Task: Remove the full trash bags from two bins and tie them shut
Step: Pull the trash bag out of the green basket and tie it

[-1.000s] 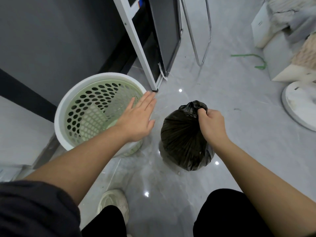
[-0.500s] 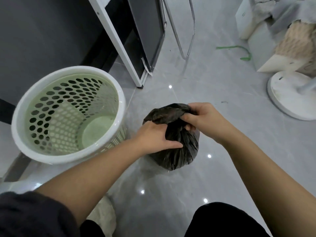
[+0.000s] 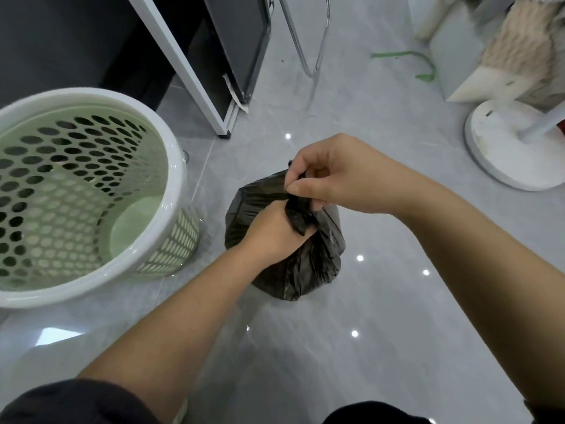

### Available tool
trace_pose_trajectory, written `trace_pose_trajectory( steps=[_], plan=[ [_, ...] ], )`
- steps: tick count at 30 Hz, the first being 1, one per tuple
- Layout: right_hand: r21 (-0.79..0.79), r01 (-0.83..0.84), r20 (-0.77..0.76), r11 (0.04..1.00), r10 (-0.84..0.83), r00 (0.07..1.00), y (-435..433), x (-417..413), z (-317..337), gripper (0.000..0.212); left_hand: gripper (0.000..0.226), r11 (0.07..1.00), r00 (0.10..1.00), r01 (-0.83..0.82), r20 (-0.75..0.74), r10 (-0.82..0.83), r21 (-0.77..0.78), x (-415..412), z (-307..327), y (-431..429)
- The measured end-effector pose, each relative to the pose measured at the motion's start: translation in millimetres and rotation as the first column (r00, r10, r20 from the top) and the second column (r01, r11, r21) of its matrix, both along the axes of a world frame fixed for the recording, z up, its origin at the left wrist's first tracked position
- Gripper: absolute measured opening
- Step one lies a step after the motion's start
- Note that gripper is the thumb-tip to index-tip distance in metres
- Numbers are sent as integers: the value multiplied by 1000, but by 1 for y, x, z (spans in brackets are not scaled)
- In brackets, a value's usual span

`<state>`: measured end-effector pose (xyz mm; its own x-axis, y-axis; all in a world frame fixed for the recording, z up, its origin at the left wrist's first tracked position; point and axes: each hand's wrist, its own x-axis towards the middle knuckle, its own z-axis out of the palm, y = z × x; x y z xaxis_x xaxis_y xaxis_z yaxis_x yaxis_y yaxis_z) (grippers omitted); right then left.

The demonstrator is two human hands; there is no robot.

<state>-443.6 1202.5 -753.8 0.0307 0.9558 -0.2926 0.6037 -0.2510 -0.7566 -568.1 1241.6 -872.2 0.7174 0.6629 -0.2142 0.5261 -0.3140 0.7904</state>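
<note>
Black and thin-skinned, the small rounded plastic trash bag (image 3: 293,264) sits on the glossy grey tiled floor (image 3: 336,347). It is just beside the pale green perforated plastic bin with a white rim (image 3: 175,179) but apart from it, and no liner shows inside the bin.

The left hand (image 3: 275,234) has its fingers curled round the gathered neck of the bag, right on top of the bulge. The right hand (image 3: 333,179) is just above it, thumb and fingertips pinching a twisted tail of loose film.

The film looks soft, crinkled and a little slick. It yields wherever it is pressed, and the contents round it out into a plump ball. Its weight cannot be read here, though a bag this compact is probably light enough for one hand.

The best hold is the neck, where the plastic is bunched into many layers and will not stretch or split. The taut sides are a poorer choice, since a hard pull or a sharp scrap inside could tear them. The free tail looks short, so the knot likely needs a firm pinch close to its end, with the neck squeezed shut so nothing pushes back out.

A second bin is not in view.
</note>
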Motion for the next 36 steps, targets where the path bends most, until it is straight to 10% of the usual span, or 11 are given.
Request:
trace_pose_trajectory(
  steps=[5, 18, 26, 29, 36],
  plan=[
    [-5, -82, 70, 997, 82, 994, 14, 2, -5, 7, 31, 973, 984, 31, 179, 11, -228, 6, 2, -3],
    [-100, 153, -218, 983, -172, 961, 19, 52, -49, 13, 40, 920, 988, -131, 23, 150, -370, 12, 5, -6],
    [-130, 15, -275, 991, -50, 960, -40, 46, -97, 58, 16, 937, 969, 146, -238, -71, 316, -6, 49, 22],
    [-31, -21, -253, 999, 12, 967, -31, 16, -108, 78, 14, 957, 967, 187, -216, -138, 222, -8, 68, 30],
    [-18, 20, -106, 1000, -22, 994, -9, -35, -122, 40, 4, 976, 937, 86, -315, -148, -201, 1, 87, 52]
  ],
)
